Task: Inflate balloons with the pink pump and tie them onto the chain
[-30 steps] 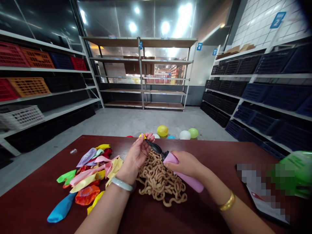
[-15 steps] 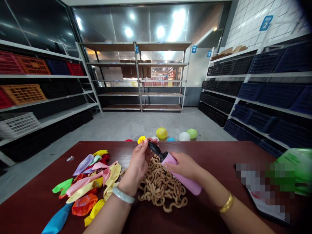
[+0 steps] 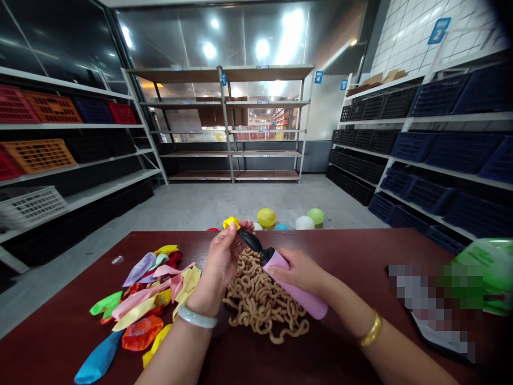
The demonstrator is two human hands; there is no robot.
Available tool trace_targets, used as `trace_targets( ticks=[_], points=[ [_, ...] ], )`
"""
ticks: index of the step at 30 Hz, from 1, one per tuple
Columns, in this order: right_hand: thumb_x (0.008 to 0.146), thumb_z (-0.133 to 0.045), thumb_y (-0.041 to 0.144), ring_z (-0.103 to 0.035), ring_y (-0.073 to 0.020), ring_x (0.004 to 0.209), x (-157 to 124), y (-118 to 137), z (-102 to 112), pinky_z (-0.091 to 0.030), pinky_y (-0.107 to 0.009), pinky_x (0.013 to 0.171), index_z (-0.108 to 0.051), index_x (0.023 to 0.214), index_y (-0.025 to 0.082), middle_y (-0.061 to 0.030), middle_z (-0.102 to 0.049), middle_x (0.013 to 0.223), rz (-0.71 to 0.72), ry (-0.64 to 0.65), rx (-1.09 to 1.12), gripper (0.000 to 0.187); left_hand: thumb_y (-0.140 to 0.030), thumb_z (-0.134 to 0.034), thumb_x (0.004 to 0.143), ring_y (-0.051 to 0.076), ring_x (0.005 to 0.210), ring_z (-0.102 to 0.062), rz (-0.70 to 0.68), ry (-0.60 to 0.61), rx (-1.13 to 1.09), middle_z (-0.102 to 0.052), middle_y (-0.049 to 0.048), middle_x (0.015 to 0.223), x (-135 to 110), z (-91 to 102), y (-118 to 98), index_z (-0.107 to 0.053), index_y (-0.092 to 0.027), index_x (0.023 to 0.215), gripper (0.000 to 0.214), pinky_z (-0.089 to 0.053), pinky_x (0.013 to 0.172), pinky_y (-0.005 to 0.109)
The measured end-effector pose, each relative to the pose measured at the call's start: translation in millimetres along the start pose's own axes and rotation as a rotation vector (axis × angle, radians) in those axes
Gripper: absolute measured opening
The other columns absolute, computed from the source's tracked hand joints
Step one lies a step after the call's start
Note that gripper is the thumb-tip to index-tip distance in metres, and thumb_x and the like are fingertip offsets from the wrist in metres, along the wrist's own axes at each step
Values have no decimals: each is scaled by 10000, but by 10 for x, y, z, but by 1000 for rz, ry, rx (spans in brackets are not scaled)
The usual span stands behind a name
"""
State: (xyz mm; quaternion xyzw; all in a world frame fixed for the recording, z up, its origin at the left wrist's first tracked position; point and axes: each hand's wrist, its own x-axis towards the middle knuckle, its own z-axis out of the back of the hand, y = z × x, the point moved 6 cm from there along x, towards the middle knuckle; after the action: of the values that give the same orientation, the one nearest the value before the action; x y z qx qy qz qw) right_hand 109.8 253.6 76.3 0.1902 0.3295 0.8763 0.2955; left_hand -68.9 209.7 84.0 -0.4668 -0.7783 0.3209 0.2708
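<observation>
Fingers of my left hand (image 3: 225, 254) pinch a small yellow balloon (image 3: 231, 222) at the black nozzle tip of a pump. My right hand (image 3: 298, 271) is wrapped around the pink body of this balloon pump (image 3: 306, 299), which slants down to the right. Beneath the pump lies a heap of brown, curled, noodle-like pieces (image 3: 260, 299). Left of my left forearm, several flat balloons are spread in a pile, among them a blue balloon (image 3: 99, 357), an orange balloon (image 3: 142, 332) and a bright green balloon (image 3: 106, 305).
The dark red table (image 3: 352, 251) carries a blurred flat item (image 3: 433, 315) and a green plastic bag (image 3: 489, 267) at right. Inflated balloons, including a yellow one (image 3: 266, 217), lie on the floor beyond. Shelves with crates (image 3: 48, 155) stand on both sides.
My left hand and the yellow balloon have shifted slightly left, and more of the black nozzle shows. My right hand keeps its hold on the pump.
</observation>
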Motion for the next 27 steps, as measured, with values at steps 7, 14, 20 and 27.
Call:
trace_targets(
  ticks=[7, 14, 20, 27],
  points=[
    [845, -644, 406, -592, -199, 800, -10, 21, -33, -438, -295, 727, -667, 1025, 185, -36, -697, 880, 3, 16, 82, 286, -267, -767, 799, 247, 1074, -676, -47, 12, -86, -738, 125, 1038, -24, -69, 14, -686, -133, 879, 176, -549, 929, 392],
    [841, -646, 414, -600, -208, 821, 11, 5, 29, -439, -303, 743, -668, 1045, 192, -42, -698, 912, 14, -31, 46, 302, -276, -793, 764, 263, 1119, -653, 24, 7, -45, -742, 120, 1051, -150, -200, 177, -698, -139, 905, 218, -549, 912, 397],
    [843, -639, 414, -595, -202, 798, 25, -21, 40, -429, -295, 721, -664, 1003, 193, -31, -688, 879, 4, -45, 49, 274, -411, -766, 775, 270, 1080, -666, -26, -5, 85, -731, 151, 1098, -127, -163, 133, -726, -125, 992, 361, -549, 848, 344],
    [846, -639, 450, -597, -182, 775, 27, -41, -45, -410, -274, 690, -647, 944, 181, -26, -699, 899, 34, -5, 73, 286, -380, -770, 785, 242, 1002, -700, -42, -44, 46, -741, 141, 1048, -84, -110, 88, -710, -120, 965, 322, -549, 877, 339]
  ],
)
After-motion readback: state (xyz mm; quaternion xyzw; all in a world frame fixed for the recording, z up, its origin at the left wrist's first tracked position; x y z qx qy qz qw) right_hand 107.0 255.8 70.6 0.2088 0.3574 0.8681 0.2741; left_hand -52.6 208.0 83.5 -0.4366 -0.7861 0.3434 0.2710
